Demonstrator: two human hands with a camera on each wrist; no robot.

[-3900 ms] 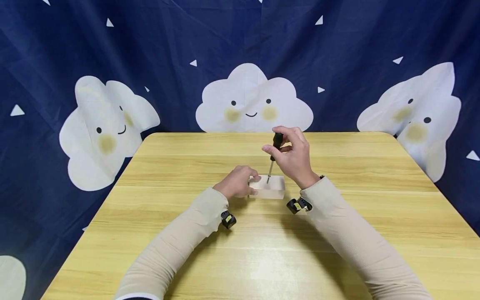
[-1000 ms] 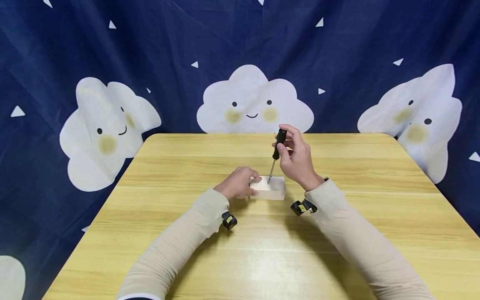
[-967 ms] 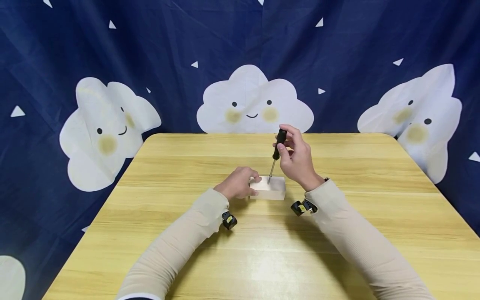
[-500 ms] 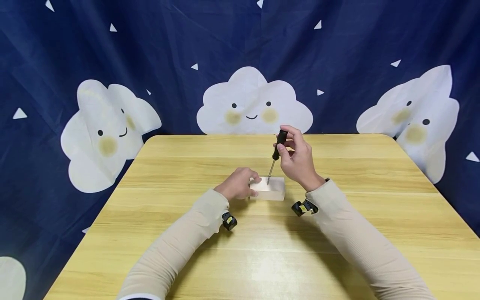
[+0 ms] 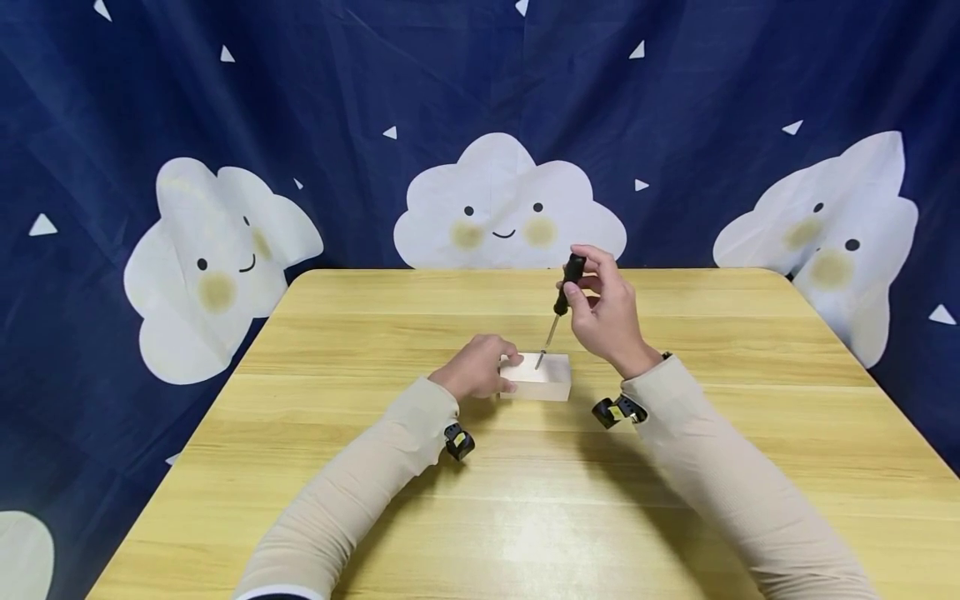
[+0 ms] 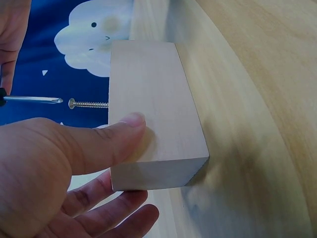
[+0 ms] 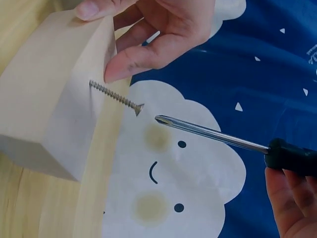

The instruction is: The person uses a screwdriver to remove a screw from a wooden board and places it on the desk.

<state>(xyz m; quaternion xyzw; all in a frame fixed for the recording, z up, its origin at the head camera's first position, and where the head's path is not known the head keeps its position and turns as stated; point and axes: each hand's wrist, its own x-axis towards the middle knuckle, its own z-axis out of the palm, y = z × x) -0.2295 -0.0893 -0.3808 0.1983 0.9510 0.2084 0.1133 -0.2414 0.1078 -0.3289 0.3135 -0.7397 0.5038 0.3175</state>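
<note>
A pale wooden block (image 5: 551,389) lies on the table, and my left hand (image 5: 476,367) grips its left end between thumb and fingers. From the block's top face a threaded screw (image 7: 115,95) stands up, only its lower end sunk in the wood. My right hand (image 5: 606,315) holds a Phillips screwdriver (image 5: 570,283) by its black handle, shaft pointing down and slightly left. In both wrist views a small gap separates the screwdriver's tip from the screw's flat head. The left wrist view shows my thumb (image 6: 109,144) pressed on the block's side.
The wood-grain table (image 5: 480,517) spreads around the block on all sides. Behind its far edge hangs a dark blue curtain (image 5: 337,83) printed with smiling clouds. A small black camera sits on each wrist, the right one (image 5: 618,411) beside the block.
My right hand has shifted up and to the right with the screwdriver, whose tip has come off the screw head. The left hand and the block stay put.
</note>
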